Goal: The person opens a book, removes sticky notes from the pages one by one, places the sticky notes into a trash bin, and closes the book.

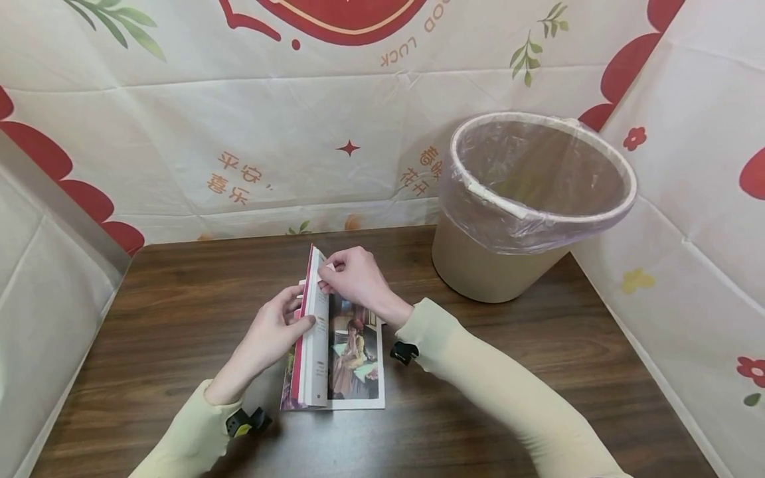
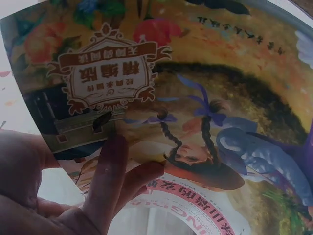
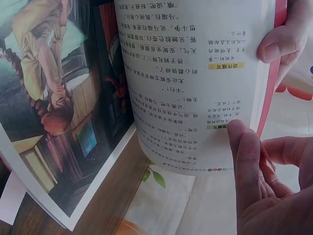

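An open paperback book (image 1: pixel 313 358) lies on the table, its left pages raised and its right page showing a full-page picture (image 1: pixel 355 358). My left hand (image 1: pixel 271 332) grips the raised part, thumb on the text page and fingers behind the cover. In the left wrist view, those fingers rest against the illustrated cover (image 2: pixel 205 161), which shows a braided figure in a hat. My right hand (image 1: pixel 361 279) is at the far outer corner of the text page (image 3: pixel 181 88). Its thumb and fingers pinch a small thin slip (image 3: pixel 268 155), seen nearly edge-on in the right wrist view.
A beige waste bin (image 1: pixel 478 259) with a clear plastic liner stands at the back right of the brown wooden table (image 1: pixel 197 299). Printed cloth (image 1: pixel 335 113) hangs behind and along the sides. A pale pink slip (image 3: pixel 12 203) sticks out beneath the book's right part.
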A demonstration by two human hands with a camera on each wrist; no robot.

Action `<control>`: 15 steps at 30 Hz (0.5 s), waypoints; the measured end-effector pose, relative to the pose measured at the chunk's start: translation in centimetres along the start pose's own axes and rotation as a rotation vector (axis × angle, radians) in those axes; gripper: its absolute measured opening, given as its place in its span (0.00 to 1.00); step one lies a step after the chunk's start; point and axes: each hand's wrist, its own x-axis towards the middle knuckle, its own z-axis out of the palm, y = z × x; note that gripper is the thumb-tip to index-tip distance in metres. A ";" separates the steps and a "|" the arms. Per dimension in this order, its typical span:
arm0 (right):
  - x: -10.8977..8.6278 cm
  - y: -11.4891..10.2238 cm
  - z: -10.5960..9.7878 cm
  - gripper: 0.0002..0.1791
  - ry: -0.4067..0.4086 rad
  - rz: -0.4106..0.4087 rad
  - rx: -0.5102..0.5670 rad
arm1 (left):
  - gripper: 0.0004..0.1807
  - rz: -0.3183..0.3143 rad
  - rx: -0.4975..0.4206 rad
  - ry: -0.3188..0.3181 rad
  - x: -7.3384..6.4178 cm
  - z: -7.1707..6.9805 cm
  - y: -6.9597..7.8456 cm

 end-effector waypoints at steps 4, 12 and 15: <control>0.0 0.2 0.0 0.11 -0.008 0.023 0.041 | 0.33 -0.017 -0.012 -0.012 0.1 -0.2 -0.3; 0.1 0.4 -0.1 0.11 -0.008 0.046 0.066 | 0.32 -0.025 -0.055 -0.032 0.3 -0.4 -0.5; 0.2 0.5 -0.1 0.11 -0.001 0.051 0.069 | 0.32 -0.012 -0.069 -0.041 0.2 -0.5 -0.4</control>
